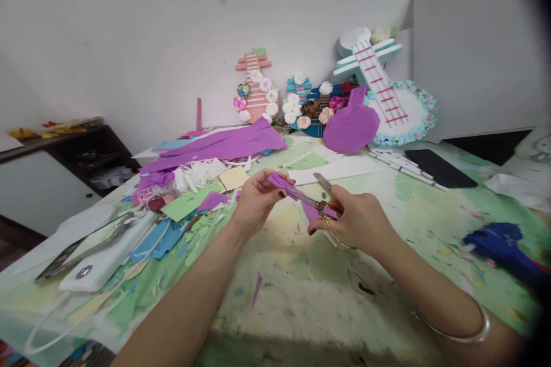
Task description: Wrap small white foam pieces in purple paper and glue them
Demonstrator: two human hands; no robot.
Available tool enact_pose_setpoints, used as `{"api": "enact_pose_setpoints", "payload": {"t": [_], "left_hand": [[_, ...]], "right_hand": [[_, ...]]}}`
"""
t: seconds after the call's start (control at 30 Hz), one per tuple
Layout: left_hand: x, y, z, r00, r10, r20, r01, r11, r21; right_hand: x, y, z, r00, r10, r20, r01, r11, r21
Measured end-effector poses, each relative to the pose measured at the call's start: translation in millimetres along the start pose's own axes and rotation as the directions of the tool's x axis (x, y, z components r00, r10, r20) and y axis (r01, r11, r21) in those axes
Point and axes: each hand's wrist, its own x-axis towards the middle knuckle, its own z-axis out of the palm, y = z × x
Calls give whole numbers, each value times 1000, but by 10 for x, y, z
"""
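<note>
My left hand point(256, 199) pinches a narrow folded strip of purple paper point(283, 184) above the middle of the table. Gold-handled scissors point(321, 204) are in my right hand point(359, 219), their blades spread apart, one of them lying along the purple strip. Under the scissors, more purple paper point(310, 212) shows, partly hidden by the blades and my right fingers. A white strip point(340, 171) lies on the table just behind the scissors.
Purple sheets point(224, 146), white string point(198, 175) and paper scraps crowd the left. Decorated instrument shapes point(258, 94) and a purple cutout point(352, 126) stand at the back. Right: a black phone point(439, 168), rolled paper sticks point(408, 169) and a blue glue gun point(499, 246).
</note>
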Motion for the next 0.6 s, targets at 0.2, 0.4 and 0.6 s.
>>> {"api": "enact_pose_setpoints", "payload": {"t": [0.2,0.4,0.6], "left_hand": [[-1,-6,-1,1000,-19,-12,19,1000,-11],[12,-11,-18,1000,-26,-7,25,1000,-12],[16,-25,-29,1000,-19,-4,19,1000,-12]], "right_hand": [[-5,11,6,999,-7,-42,3,997,-83],[-12,19,4,998,-2,-61,-7,987,-160],[-13,-9,-15,999,30,-31,-35,987,-157]]}}
